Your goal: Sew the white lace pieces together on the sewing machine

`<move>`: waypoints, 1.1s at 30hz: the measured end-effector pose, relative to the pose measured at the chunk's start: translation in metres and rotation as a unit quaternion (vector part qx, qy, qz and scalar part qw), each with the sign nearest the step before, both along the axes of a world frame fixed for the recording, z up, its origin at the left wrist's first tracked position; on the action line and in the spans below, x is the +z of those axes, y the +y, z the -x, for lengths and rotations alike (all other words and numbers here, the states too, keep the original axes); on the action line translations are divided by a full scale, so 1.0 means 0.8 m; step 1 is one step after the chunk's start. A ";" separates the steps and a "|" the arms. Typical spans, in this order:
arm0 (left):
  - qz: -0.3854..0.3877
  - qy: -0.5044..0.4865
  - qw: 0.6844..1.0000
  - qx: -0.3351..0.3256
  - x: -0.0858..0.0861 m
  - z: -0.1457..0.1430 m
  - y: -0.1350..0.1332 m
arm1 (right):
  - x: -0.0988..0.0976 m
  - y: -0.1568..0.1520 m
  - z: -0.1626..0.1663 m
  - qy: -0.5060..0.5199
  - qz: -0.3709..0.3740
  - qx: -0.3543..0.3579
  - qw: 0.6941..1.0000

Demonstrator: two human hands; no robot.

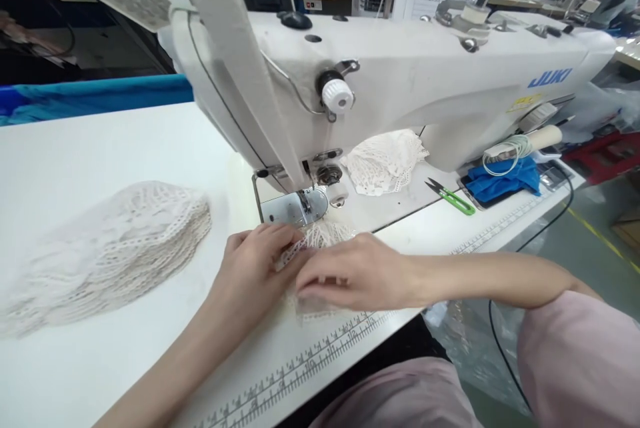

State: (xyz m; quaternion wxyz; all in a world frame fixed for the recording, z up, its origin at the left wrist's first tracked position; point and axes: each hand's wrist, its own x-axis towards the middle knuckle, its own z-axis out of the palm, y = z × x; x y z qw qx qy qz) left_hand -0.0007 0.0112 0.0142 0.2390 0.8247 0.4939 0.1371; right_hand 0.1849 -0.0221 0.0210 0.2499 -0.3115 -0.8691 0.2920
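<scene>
A small white lace piece (320,236) lies on the table just in front of the sewing machine's presser foot (306,203). My left hand (255,268) rests on its left side, fingers curled and pinching the lace edge. My right hand (350,273) lies over the near part of the piece, fingers pressed down on it and blurred by motion. The white sewing machine (425,75) stands across the table behind both hands.
A stack of white lace pieces (110,248) lies at the left of the white table (75,148). More lace (385,161) sits under the machine arm. Green thread snips (453,198), a blue cloth (505,181) and a coiled cord are at the right. A ruler runs along the front edge.
</scene>
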 end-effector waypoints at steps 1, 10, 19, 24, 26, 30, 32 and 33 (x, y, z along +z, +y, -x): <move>0.006 -0.013 1.000 -0.001 0.002 0.000 -0.001 | 0.001 0.006 -0.007 0.015 0.002 -0.023 1.000; 0.076 -0.015 0.997 -0.009 0.027 0.003 -0.002 | 0.028 0.066 -0.037 -0.080 0.299 -0.055 0.949; -0.032 -0.087 0.995 0.039 -0.003 -0.007 -0.012 | 0.012 0.060 -0.030 -0.029 0.264 -0.083 0.960; -0.264 -0.065 0.962 -0.020 -0.022 -0.002 -0.021 | 0.001 0.048 -0.031 -0.015 0.058 -0.088 0.994; -0.301 -0.068 0.951 -0.032 -0.023 0.001 -0.022 | -0.005 0.044 -0.030 0.003 -0.014 -0.065 0.998; -0.288 -0.074 0.955 -0.025 -0.019 0.003 -0.022 | -0.011 0.040 -0.028 0.026 -0.096 -0.043 0.994; -0.277 -0.077 0.958 -0.024 -0.018 0.002 -0.022 | -0.012 0.039 -0.028 0.026 -0.102 -0.037 0.994; -0.272 -0.079 0.959 -0.023 -0.017 0.001 -0.023 | -0.012 0.038 -0.028 0.023 -0.100 -0.033 0.994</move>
